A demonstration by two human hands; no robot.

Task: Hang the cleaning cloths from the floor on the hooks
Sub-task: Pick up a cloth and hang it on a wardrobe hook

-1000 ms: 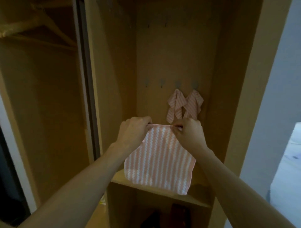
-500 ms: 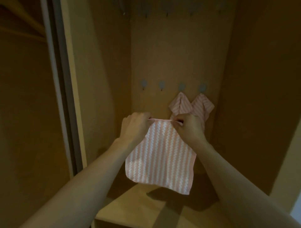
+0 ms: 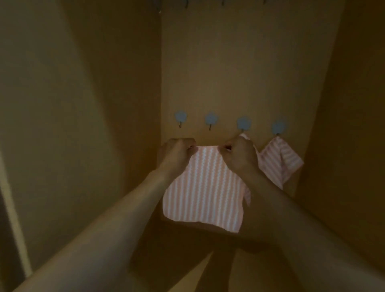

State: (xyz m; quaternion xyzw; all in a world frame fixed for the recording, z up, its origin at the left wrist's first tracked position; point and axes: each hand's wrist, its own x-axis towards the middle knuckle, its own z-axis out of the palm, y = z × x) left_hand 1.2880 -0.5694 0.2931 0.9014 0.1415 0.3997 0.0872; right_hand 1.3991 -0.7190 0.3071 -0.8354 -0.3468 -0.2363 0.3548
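Note:
A pink-and-white striped cleaning cloth (image 3: 204,187) hangs flat between my hands inside a wooden cabinet. My left hand (image 3: 177,156) pinches its top left edge and my right hand (image 3: 239,156) pinches its top right edge. Just above, several blue round hooks line the back panel. The leftmost hook (image 3: 180,117) and the second hook (image 3: 211,119) are bare. The third hook (image 3: 244,123) carries a cloth mostly hidden behind my right hand. The fourth hook (image 3: 278,127) holds a striped cloth (image 3: 279,160) that hangs folded.
The cabinet's left wall (image 3: 93,125) and right wall (image 3: 350,125) close in the space. A wooden shelf (image 3: 187,271) lies below the cloth. Another row of hooks (image 3: 223,2) peeks in at the top edge.
The view has moved closer into the cabinet. Both hands have carried the stretched cloth forward and up, to just below the row of hooks.

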